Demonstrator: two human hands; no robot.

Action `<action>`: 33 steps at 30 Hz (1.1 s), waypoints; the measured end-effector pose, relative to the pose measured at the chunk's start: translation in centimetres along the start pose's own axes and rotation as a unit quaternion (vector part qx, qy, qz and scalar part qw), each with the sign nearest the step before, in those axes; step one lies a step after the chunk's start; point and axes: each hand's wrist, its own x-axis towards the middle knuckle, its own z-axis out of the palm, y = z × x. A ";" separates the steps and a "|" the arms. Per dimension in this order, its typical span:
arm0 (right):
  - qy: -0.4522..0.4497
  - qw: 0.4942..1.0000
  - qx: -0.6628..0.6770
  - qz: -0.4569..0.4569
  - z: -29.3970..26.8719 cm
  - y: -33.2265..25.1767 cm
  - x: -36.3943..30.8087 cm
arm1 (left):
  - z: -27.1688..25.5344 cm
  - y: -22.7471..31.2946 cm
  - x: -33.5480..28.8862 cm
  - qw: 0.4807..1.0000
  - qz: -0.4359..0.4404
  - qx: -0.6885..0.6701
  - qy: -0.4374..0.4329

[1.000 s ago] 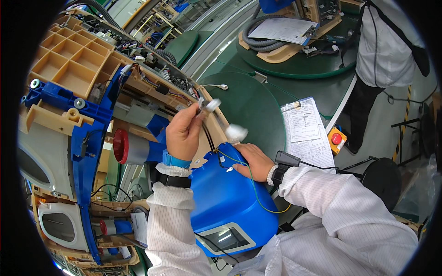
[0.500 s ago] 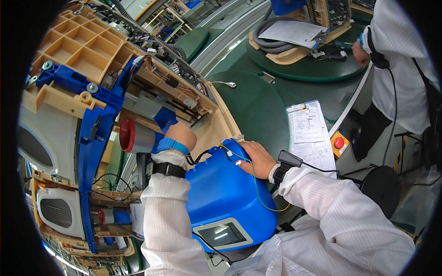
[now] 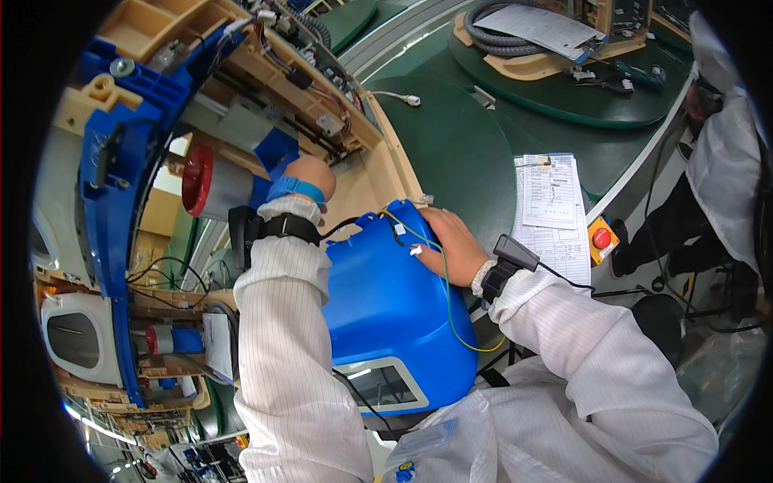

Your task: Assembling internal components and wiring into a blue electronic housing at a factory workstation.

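Note:
A large blue plastic housing (image 3: 386,290) with a pale-framed display window (image 3: 390,385) is in front of me, against the wooden-framed machine. My right hand (image 3: 452,245) lies on its upper right edge, fingers stretched out and thumb apart. Beside the thumb is a small white connector (image 3: 415,251). A yellow-green wire (image 3: 448,306) runs down the housing past that hand. My left hand (image 3: 314,175) reaches into the machine frame, next to a blue bracket (image 3: 276,153) and a metal cylinder with a red rim (image 3: 196,181). Its fingers are mostly hidden.
A green round table (image 3: 451,153) is beyond the housing, with papers (image 3: 551,201) and a red emergency button (image 3: 601,238) at right. Pliers (image 3: 604,82) and coiled grey hose (image 3: 499,40) are farther back. Another person (image 3: 725,177) stands at far right.
My view has shifted, so the machine and housing appear higher. Both my hands stay at about the same places. The other person's hand has moved away from the tools at the back.

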 end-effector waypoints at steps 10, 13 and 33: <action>-0.009 1.000 0.000 -0.008 0.6 0.2 -0.1 | 3.4 -1.2 1.6 0.998 0.020 0.049 -0.022; 0.005 1.000 -0.001 -0.021 1.2 -0.4 0.0 | 3.8 -3.2 1.0 0.983 0.116 0.137 0.042; -0.025 0.999 0.012 0.024 0.6 -0.2 -0.2 | 9.4 -0.3 1.1 0.970 -0.039 -0.047 0.237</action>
